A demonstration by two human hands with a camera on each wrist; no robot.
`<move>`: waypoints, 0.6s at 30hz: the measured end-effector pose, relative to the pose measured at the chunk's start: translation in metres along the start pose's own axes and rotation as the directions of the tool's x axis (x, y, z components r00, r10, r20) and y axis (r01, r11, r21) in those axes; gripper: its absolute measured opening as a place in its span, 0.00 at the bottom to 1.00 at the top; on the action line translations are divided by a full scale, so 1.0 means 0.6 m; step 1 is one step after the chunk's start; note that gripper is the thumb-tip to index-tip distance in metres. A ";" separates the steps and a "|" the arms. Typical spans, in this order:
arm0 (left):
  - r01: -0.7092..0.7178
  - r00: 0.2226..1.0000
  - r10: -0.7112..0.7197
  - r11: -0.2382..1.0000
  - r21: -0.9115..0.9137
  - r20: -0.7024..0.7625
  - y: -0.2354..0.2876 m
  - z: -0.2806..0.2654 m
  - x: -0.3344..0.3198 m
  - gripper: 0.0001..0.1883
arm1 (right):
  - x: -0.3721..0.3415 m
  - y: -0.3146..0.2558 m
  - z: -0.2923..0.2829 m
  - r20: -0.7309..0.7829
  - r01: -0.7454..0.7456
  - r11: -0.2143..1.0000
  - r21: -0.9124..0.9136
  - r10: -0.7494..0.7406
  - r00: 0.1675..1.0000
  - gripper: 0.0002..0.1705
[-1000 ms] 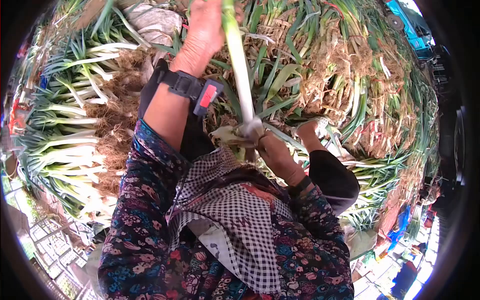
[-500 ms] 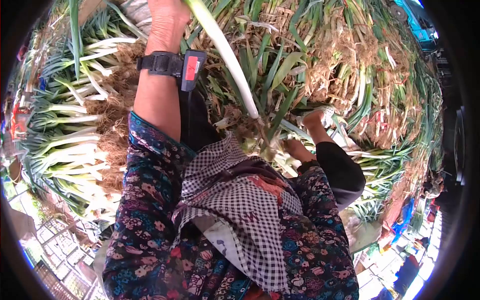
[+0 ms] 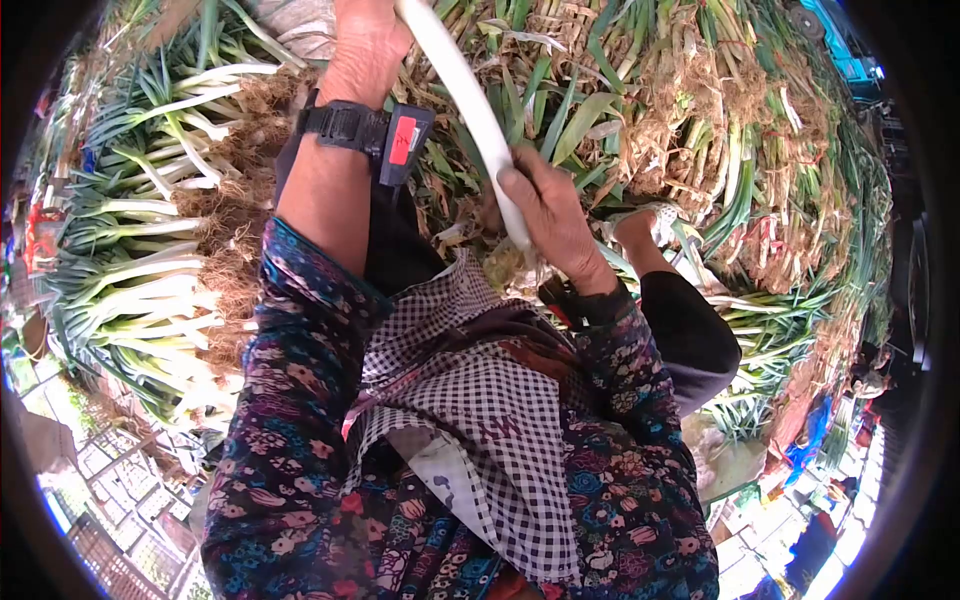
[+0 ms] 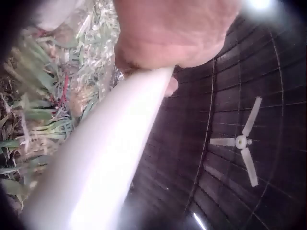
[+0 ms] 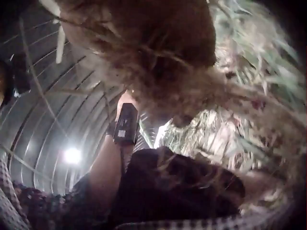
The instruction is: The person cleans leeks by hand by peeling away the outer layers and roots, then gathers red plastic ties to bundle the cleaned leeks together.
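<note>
A long leek (image 3: 462, 100) with a thick white shaft slants down across the person's lap in the head view. My left hand (image 3: 372, 35) grips its upper part at the top edge of that view. In the left wrist view the same hand (image 4: 172, 33) is wrapped round the pale shaft (image 4: 110, 139). Lower down, my right hand (image 3: 555, 215) holds the shaft near the root end, thumb lying along it. Torn, brownish root and skin bits (image 3: 508, 268) hang below that hand. Blurred roots (image 5: 158, 81) fill the upper right wrist view.
On the left lies a row of cleaned leeks (image 3: 150, 270), roots (image 3: 230, 245) inward. Untrimmed bundles (image 3: 680, 120) with dry leaves are heaped ahead and to the right. A checked apron (image 3: 480, 420) covers the lap; a foot (image 3: 635, 230) rests beside the heap.
My right hand worked at the root end, swung away low to the right, then came up and took hold of the lower shaft. My left hand went left, then slightly back right, keeping the leek.
</note>
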State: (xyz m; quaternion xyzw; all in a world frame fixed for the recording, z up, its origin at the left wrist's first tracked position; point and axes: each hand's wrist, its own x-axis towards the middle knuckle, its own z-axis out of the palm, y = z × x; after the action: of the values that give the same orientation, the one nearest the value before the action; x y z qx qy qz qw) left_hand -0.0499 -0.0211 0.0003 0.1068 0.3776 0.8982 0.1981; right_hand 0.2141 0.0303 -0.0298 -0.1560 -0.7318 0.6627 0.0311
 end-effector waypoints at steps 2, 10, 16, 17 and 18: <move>0.057 0.996 -0.060 0.997 -0.052 -0.060 0.009 0.003 0.005 0.16 | -0.032 0.010 0.004 0.047 0.088 0.986 -0.142 -0.082 0.996 0.17; 0.218 0.975 -0.215 0.904 -0.367 0.051 0.048 -0.041 0.027 0.18 | -0.288 0.137 -0.069 0.114 -0.196 0.542 -0.818 0.486 0.866 0.15; 0.016 0.969 -0.052 0.989 -0.148 -0.240 -0.018 0.012 -0.047 0.13 | -0.130 0.042 -0.076 -0.201 0.070 0.873 -0.483 -0.188 0.961 0.24; -0.001 0.960 -0.028 0.995 -0.103 -0.278 -0.029 0.017 -0.056 0.13 | -0.098 0.019 -0.043 -0.230 0.065 0.932 -0.356 -0.155 0.961 0.27; -0.028 0.959 0.000 0.995 -0.095 -0.282 -0.022 0.012 -0.057 0.13 | -0.074 0.020 -0.013 -0.204 0.129 0.842 -0.524 -0.271 0.941 0.28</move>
State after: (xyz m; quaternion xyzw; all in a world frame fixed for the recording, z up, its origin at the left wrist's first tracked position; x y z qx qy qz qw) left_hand -0.0128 -0.0227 -0.0057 -0.0295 0.3569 0.9230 0.1410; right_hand 0.2602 0.0267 -0.0337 -0.1695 -0.8801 0.4142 0.1586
